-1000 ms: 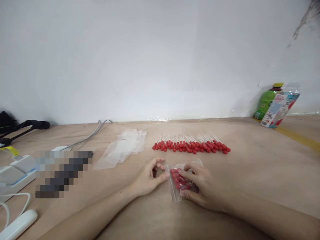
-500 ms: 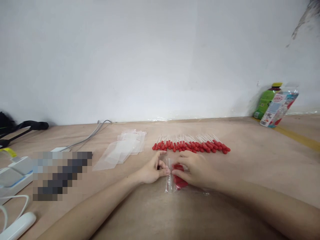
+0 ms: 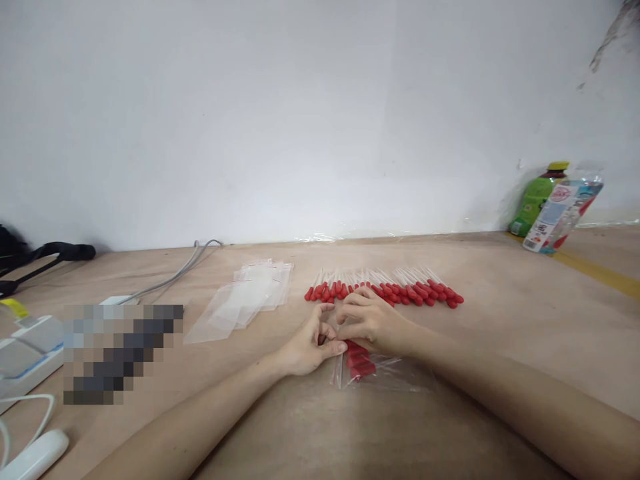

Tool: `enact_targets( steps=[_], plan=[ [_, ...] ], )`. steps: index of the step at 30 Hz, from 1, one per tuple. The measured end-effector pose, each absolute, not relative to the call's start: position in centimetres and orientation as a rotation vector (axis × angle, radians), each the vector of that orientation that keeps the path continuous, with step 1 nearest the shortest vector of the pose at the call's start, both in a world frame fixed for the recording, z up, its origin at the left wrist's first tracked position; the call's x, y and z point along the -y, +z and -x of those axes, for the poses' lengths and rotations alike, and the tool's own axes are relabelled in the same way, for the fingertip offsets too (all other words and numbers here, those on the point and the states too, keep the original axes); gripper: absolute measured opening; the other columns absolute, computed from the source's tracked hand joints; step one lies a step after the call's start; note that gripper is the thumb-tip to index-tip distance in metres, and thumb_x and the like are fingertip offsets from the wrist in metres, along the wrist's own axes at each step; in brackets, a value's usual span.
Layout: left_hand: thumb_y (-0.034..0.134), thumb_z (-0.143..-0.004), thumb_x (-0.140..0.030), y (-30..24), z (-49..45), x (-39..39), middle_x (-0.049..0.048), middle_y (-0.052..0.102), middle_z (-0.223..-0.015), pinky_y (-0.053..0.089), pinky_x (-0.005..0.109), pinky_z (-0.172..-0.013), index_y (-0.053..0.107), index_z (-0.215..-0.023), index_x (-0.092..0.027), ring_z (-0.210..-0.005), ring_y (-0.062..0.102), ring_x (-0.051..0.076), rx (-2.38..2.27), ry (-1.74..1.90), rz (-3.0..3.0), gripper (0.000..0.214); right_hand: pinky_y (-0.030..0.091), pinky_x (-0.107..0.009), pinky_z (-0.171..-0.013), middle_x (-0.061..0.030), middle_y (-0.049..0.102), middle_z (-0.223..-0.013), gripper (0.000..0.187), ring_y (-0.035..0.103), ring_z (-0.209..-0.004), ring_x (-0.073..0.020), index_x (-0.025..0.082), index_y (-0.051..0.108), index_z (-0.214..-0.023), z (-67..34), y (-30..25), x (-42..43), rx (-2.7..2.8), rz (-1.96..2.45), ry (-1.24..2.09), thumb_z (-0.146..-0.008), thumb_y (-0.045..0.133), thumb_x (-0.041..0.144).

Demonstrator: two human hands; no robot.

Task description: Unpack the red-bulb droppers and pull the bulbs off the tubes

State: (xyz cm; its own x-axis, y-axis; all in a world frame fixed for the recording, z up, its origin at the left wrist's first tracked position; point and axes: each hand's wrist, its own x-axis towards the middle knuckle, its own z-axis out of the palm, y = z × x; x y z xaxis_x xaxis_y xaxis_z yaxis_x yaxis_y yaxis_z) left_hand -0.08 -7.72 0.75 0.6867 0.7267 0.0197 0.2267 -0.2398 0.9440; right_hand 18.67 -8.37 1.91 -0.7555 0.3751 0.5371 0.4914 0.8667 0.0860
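A clear zip-lock bag lies flat in front of me, its zip end to the left. Inside it are several droppers with red bulbs, bulbs toward the zip. My left hand pinches the zip edge between thumb and fingers. Curled over the bag's far side, my right hand has its fingertips pressed on the zip edge close to the left thumb, partly hiding the bulbs. Just beyond the hands lies a row of loose red-bulbed droppers, their thin pale stems pointing at the wall.
Flat bags lie fanned out left of the droppers. A power strip with plugs, a grey cable and a blurred-out object occupy the left side. A green bottle and a clear labelled bottle lean at the back right.
My right hand has shifted away from me and slightly left, off the red bulbs, to the far end of the zip. My left hand stays at the zip edge.
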Motion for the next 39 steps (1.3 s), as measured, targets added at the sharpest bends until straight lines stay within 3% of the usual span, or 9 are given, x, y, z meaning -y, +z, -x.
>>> enact_targets(
  steps=[4, 12, 19, 24, 28, 32, 39],
  plan=[
    [0.06, -0.076, -0.03, 0.5, 0.2, 7.6, -0.0063, 0.044, -0.067, 0.032, 0.025, -0.06, 0.023, -0.117, -0.016, -0.06, 0.04, 0.009, -0.739, 0.553, -1.813, 0.057, 0.03, -0.033, -0.079, 0.0003, 0.061, -0.086, 0.018, 0.046, -0.085, -0.0142, 0.022, 0.061, -0.077, -18.6, 1.9, 8.2, 2.559, 0.561, -0.349, -0.083, 0.045, 0.016],
    [0.062, -0.075, -0.036, 1.0, 0.5, 7.1, -0.0058, 0.044, -0.068, 0.033, 0.025, -0.065, 0.028, -0.12, -0.018, -0.064, 0.043, 0.009, -0.671, 0.529, -1.735, 0.059, 0.031, -0.032, -0.082, -0.0011, 0.063, -0.089, 0.022, 0.047, -0.09, -0.0141, 0.02, 0.058, -0.09, -18.6, 1.6, 8.4, 2.567, 0.565, -0.409, -0.088, 0.037, 0.014],
    [0.059, -0.076, -0.04, 1.3, 0.6, 6.8, -0.006, 0.044, -0.063, 0.03, 0.024, -0.064, 0.027, -0.125, -0.015, -0.062, 0.04, 0.009, -0.649, 0.537, -1.658, 0.064, 0.032, -0.031, -0.082, 0.0003, 0.064, -0.08, 0.021, 0.049, -0.086, -0.0129, 0.018, 0.058, -0.08, -18.6, 1.0, 8.1, 2.455, 0.56, -0.421, -0.087, 0.039, 0.012],
    [0.057, -0.078, -0.036, 1.2, 0.5, 7.2, -0.0049, 0.046, -0.066, 0.032, 0.025, -0.066, 0.025, -0.123, -0.015, -0.063, 0.041, 0.01, -0.668, 0.586, -1.721, 0.06, 0.033, -0.031, -0.079, 0.0009, 0.065, -0.08, 0.023, 0.049, -0.083, -0.0117, 0.021, 0.059, -0.094, -18.6, 0.7, 8.1, 2.417, 0.528, -0.413, -0.087, 0.039, 0.011],
    [0.051, -0.08, -0.028, 0.9, 0.2, 7.5, -0.0056, 0.044, -0.064, 0.033, 0.024, -0.065, 0.027, -0.119, -0.015, -0.061, 0.041, 0.009, -0.721, 0.642, -1.775, 0.048, 0.033, -0.031, -0.079, 0.0015, 0.064, -0.077, 0.022, 0.048, -0.081, -0.0124, 0.02, 0.06, -0.08, -18.6, 0.6, 8.1, 2.398, 0.552, -0.496, -0.086, 0.041, 0.011],
    [0.048, -0.078, -0.018, 0.4, 0.1, 7.5, -0.0074, 0.039, -0.061, 0.03, 0.021, -0.057, 0.03, -0.118, -0.018, -0.055, 0.036, 0.008, -0.791, 0.725, -1.883, 0.043, 0.032, -0.033, -0.082, 0.0012, 0.063, -0.078, 0.021, 0.048, -0.087, -0.0133, 0.018, 0.058, -0.08, -18.5, 0.7, 8.2, 2.439, 0.572, -0.547, -0.086, 0.039, 0.011],
    [0.045, -0.075, -0.013, -0.1, 0.6, 7.1, -0.0072, 0.042, -0.061, 0.033, 0.02, -0.056, 0.036, -0.103, -0.019, -0.056, 0.041, 0.009, -0.905, 0.85, -2.008, 0.03, 0.035, -0.033, -0.087, -0.0012, 0.062, -0.099, 0.021, 0.048, -0.098, -0.0135, 0.02, 0.057, -0.084, -19.0, 1.5, 8.9, 2.4, 0.606, -0.175, -0.085, 0.039, 0.011]
  ],
)
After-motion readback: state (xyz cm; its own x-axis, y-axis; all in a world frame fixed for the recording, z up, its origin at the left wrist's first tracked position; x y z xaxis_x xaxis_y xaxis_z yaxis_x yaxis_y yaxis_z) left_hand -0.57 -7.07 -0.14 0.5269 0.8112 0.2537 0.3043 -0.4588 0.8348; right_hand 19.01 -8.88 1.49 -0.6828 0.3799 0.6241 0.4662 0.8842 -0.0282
